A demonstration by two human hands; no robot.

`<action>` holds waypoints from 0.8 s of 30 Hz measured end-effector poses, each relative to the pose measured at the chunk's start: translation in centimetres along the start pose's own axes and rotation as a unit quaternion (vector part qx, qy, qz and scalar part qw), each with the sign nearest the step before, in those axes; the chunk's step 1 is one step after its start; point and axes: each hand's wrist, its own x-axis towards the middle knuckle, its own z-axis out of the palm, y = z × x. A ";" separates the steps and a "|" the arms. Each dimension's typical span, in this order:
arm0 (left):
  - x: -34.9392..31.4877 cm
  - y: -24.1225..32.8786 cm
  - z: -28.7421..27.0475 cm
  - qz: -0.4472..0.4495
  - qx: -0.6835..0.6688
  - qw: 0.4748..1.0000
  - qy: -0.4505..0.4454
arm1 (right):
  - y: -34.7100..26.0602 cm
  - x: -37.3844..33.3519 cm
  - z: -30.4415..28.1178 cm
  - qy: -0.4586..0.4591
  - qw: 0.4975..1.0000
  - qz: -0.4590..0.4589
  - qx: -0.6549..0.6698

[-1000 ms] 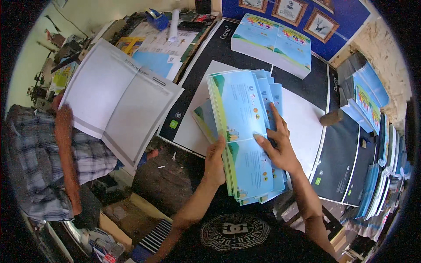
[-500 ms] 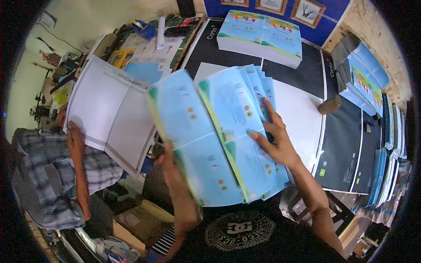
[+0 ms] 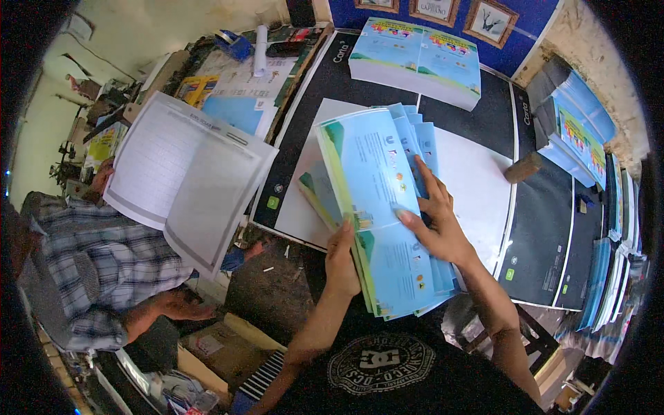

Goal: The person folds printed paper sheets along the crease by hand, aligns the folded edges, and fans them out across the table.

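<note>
Light blue printed booklets with green and yellow edges form a fanned bundle above the table, in front of my chest. My left hand grips the bundle's left edge, thumb on top and fingers hidden underneath. On the right side, my right hand holds the bundle, its thumb on the top cover and its fingers along the staggered edges. Another similar blue cover pokes out under the left side of the bundle. Beneath lies a white sheet on the black table mat.
To the left, a person in a plaid garment holds large open pages near the table edge. Thick blue booklet stacks stand at the back, others at the right. A brown cylindrical block sits right of the sheet. A cardboard box lies below left.
My left hand has moved right, bringing the separate booklet over onto the bundle. My right hand has hardly moved. The other person's lower hand has left the pages and dropped.
</note>
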 end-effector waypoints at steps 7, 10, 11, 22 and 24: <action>0.3 3.4 -5.3 0.054 0.002 0.994 0.094 | 0.4 0.2 0.3 0.014 1.000 -0.003 -0.011; -2.4 8.4 0.7 0.049 0.086 0.967 0.233 | 0.6 0.4 0.5 0.041 0.999 0.002 0.016; -2.4 8.3 0.3 0.074 0.093 0.969 0.217 | 0.6 0.5 0.6 0.048 0.998 0.005 0.027; 0.7 0.3 -0.6 0.152 0.202 0.966 0.058 | 0.8 0.0 0.0 0.013 0.999 -0.036 -0.004; 1.0 -0.2 -0.2 0.122 0.160 0.978 0.056 | 0.3 0.0 0.1 0.016 0.999 -0.031 0.013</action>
